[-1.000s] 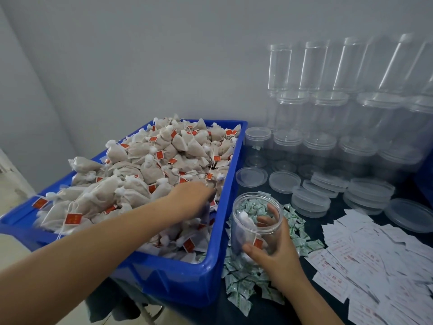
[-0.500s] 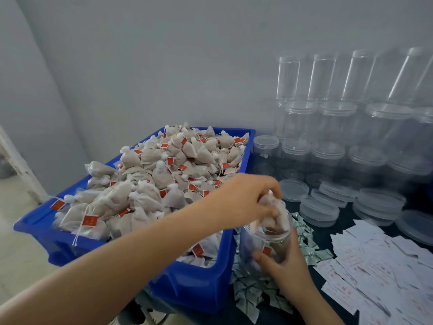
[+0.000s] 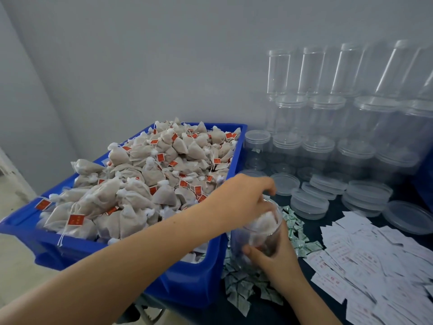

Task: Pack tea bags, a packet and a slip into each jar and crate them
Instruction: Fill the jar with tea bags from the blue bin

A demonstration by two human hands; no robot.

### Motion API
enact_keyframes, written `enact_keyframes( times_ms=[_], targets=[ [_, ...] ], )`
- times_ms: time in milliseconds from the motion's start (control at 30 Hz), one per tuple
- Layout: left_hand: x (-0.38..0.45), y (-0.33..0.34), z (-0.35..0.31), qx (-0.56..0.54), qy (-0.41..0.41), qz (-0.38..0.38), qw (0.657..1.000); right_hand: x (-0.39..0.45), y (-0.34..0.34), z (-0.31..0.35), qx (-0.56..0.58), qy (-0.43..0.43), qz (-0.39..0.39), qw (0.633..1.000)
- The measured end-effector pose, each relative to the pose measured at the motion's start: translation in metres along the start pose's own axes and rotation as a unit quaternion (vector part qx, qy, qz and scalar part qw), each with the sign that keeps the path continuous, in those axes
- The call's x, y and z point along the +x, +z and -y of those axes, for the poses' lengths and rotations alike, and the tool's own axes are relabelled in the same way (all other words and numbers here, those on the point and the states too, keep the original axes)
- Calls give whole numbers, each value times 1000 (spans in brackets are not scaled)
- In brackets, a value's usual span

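Head view: the left hand (image 3: 243, 198) pinched tea bags (image 3: 263, 222) at the clear jar (image 3: 256, 233) mouth; the right hand (image 3: 276, 256) gripped the jar beside the blue crate (image 3: 201, 275).

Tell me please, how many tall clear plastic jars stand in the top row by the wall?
4 tall clear plastic jars, side by side atop lidded jars; a fifth may be cut off at the right edge.

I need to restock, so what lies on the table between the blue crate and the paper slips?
In the head view, a heap of small green-and-white packets lies there, with the jar standing on it, held by the right hand.
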State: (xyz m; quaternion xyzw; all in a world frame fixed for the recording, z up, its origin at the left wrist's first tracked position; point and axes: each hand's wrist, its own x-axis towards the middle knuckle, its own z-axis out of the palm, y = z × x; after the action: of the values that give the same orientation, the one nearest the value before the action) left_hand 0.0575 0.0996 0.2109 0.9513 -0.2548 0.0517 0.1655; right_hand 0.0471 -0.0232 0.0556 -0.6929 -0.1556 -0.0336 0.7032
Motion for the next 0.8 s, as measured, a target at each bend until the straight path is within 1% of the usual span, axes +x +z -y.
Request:
enact_keyframes(
  times_ms=[100,167,233,300,367,433,500,533,600,800],
  targets=[
    [2,-15,16,-26,-9,-75,997,-1,-1,0,-7,10,-13,1000],
    [3,-24,36,-18,-42,-120,992,-2,-1,0,-6,11,-16,1000],
    [3,-27,62,17,-85,-124,988,-2,-1,1,-5,15,-13,1000],
    [1,-24,89,76,-134,-94,984,-2,0,2,-3,18,-13,1000],
    [-4,-18,117,155,-172,-41,972,-2,0,2,-5,17,-17,1000],
    [-9,-12,139,226,-209,32,951,-2,0,3,-14,18,-20,1000],
    [-15,-6,153,256,-245,89,931,-2,0,3,-27,17,-22,999],
    [-17,-4,157,268,-257,101,923,-2,0,3,-28,18,-24,999],
    [-20,-1,160,289,-263,100,915,-2,0,3,-29,19,-23,999],
    [-18,-8,154,326,-247,121,905,-1,-1,0,-20,17,-10,1000]
  ],
)
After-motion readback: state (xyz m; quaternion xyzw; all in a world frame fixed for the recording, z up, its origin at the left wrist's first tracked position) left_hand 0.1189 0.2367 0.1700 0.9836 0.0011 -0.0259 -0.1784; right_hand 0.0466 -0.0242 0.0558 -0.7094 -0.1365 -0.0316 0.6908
